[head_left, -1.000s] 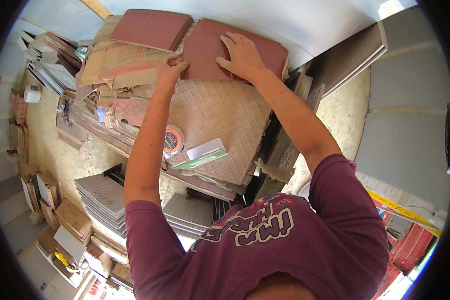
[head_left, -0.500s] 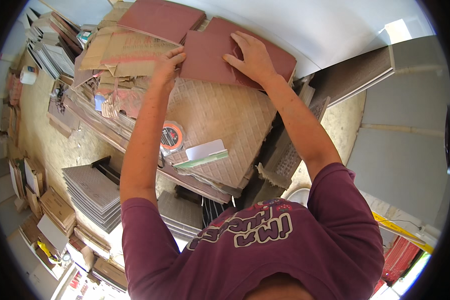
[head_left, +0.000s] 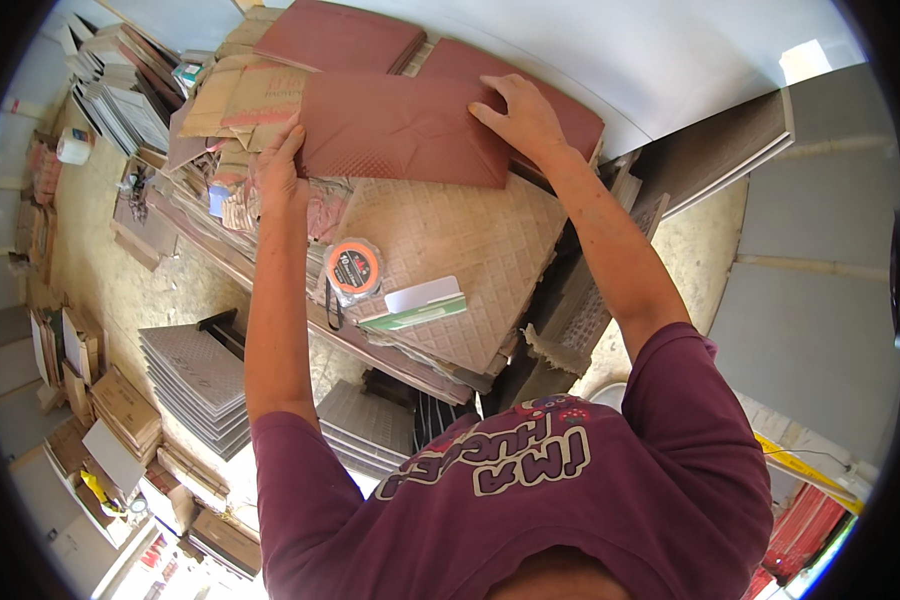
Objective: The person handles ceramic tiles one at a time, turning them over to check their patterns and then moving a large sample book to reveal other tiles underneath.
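A reddish-brown tile [head_left: 400,125] with a patterned corner is between my hands, lying over or just above the near side of the pile. My left hand [head_left: 282,168] is closed on its left edge, fingertips on the top. At the right end my right hand [head_left: 526,118] grips the tile's edge, thumb and fingers curled at its corner. Beyond it are two more reddish-brown tiles: the left one [head_left: 340,35] rests beside cardboard, while the right one [head_left: 565,105] is partly covered by my hand. A ribbed beige tile [head_left: 450,250] lies nearer to me.
An orange-and-black tape measure [head_left: 353,270], a white card [head_left: 422,294] and a green-and-white strip [head_left: 415,314] rest on the beige tile. Torn cardboard [head_left: 260,95] lies at left. Grey tiles [head_left: 195,380] are stacked on the floor; a long brown tile [head_left: 720,150] leans at right.
The held tile has shifted left and slightly toward me, uncovering more of the tile beneath. My left hand has moved left with its edge; my right hand has moved slightly right.
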Motion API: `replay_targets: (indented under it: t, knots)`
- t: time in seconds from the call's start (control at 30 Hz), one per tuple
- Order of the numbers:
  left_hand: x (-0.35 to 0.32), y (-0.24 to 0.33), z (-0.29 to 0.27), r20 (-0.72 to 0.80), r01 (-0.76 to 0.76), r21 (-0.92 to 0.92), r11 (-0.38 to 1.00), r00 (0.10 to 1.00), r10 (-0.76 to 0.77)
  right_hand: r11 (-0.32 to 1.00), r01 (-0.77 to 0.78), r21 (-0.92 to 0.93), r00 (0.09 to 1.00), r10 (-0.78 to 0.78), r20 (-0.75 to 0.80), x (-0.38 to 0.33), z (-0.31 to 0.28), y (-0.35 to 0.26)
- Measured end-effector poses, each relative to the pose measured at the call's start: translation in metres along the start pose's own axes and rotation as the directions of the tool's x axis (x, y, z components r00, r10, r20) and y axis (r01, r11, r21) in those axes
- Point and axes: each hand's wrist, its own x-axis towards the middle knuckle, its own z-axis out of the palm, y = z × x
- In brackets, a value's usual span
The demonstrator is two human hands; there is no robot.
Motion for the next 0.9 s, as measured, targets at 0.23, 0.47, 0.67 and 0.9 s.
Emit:
replay_targets:
  t: [0.23,0.47,0.67,0.9]
  knots:
    - [-0.019,0.023,-0.006,-0.022,-0.072,0.013,0.997,0.997,0.072,0.896,-0.226,0.381,0.957,0.132,0.257,0.005,0.003,-0.005]
    - [-0.023,0.039,-0.016,-0.031,-0.038,-0.073,0.997,0.999,0.036,0.211,-0.503,0.838,0.864,0.128,0.487,0.011,-0.018,-0.017]
    - [-0.01,0.042,-0.027,-0.158,0.089,-0.193,0.977,0.98,-0.121,0.15,-0.571,0.808,0.82,0.042,0.571,0.008,-0.026,-0.023]
    - [-0.011,0.023,-0.017,-0.064,0.133,-0.526,0.84,0.979,-0.195,-0.049,-0.51,0.859,0.842,0.175,0.51,0.008,-0.011,-0.019]
